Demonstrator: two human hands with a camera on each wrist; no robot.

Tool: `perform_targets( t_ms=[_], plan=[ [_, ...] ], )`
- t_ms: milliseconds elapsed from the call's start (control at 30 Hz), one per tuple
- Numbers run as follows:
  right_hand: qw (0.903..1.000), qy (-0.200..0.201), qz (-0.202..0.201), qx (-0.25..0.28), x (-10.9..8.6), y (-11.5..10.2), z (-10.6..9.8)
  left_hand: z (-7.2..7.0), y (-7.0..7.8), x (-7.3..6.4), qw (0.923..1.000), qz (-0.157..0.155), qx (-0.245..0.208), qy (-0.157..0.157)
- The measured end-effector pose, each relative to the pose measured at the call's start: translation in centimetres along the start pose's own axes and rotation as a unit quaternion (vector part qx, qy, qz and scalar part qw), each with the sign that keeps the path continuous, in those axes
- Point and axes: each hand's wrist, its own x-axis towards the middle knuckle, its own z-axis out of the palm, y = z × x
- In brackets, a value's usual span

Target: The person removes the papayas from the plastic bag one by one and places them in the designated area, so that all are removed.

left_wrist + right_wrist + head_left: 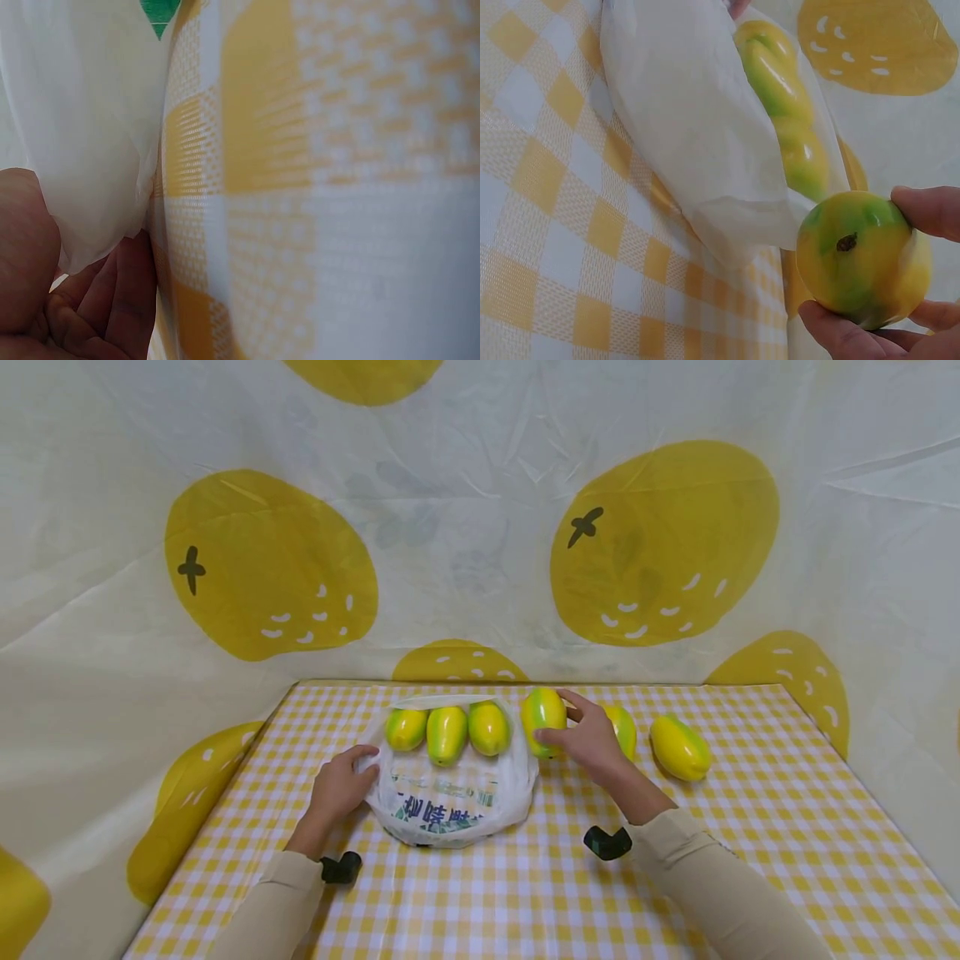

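Fruit (855, 251) glossy, oval, in right fingers (841, 337); bag (690, 112) filmy

A pale, creased cloth (465, 552) hanging like a wall in front of me, big yellow printed fruit (667, 568) across it, white flecks on several, a surface (795, 827) covered in yellow-and-white check (465, 910) before it, soft even light.

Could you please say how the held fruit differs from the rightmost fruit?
The right hand grips the held fruit; the rightmost fruit lies untouched on the tablecloth. In the head view, the held fruit looks nearly upright, while the rightmost fruit slants. Both are yellow with green.
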Motion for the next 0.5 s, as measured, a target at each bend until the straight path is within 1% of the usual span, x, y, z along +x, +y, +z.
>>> perform_targets(
  t_ms=[500],
  plan=[
    [0.9999, 0.006, 0.008, -0.011, 0.53, 0.47, -0.46, 0.13, -0.04, 0.09, 0.9999, -0.008, -0.006, -0.004]
  ],
)
